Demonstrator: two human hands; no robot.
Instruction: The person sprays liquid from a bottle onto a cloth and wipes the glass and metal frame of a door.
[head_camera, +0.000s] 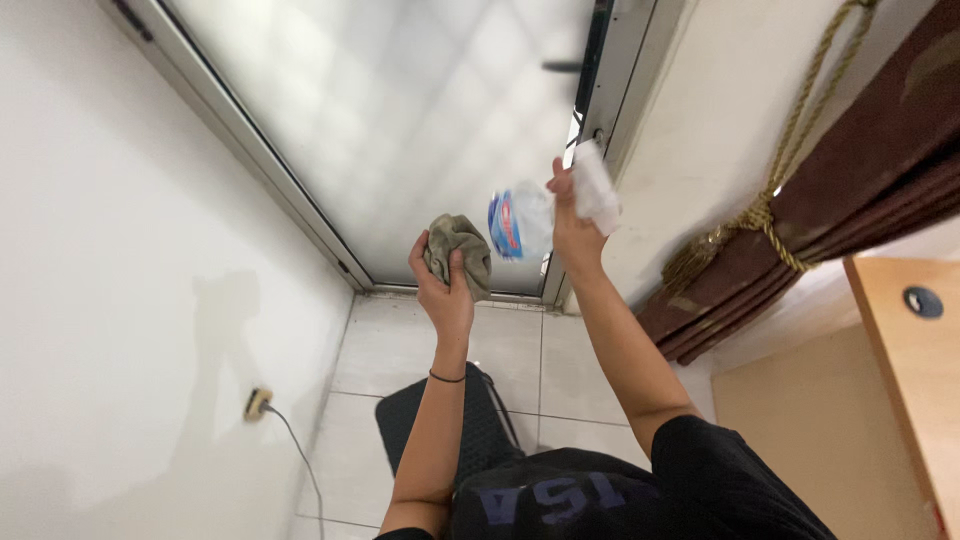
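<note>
The crumpled grey-green cloth rag (458, 252) sits bunched in the left hand (444, 290), whose fingers are curled closed around it, held up in front of the frosted glass door (400, 120), toward its lower half. It looks soft, light and limp; it probably folds to any shape, so a full-fist grip around the wad, as here, seems the surest hold, and it is unlikely to slip or break.

In the same head view, the right hand (572, 225) is raised just right of the rag, near the door's right frame, and is closed around a clear plastic spray bottle with a blue and red label (518, 222) and a white trigger head (597, 188). The bottle is blurred, so how full it is cannot be told. It appears rigid but light, smooth-sided and possibly slick if wet; the neck below the trigger looks the natural place to take it.

Right of the door hang dark brown curtains (850, 200) tied with a golden rope (790, 150). Below the door lie white floor tiles (400, 350) and a black chair (470, 430); a wall socket with a cord (259, 403) sits to the left.
</note>
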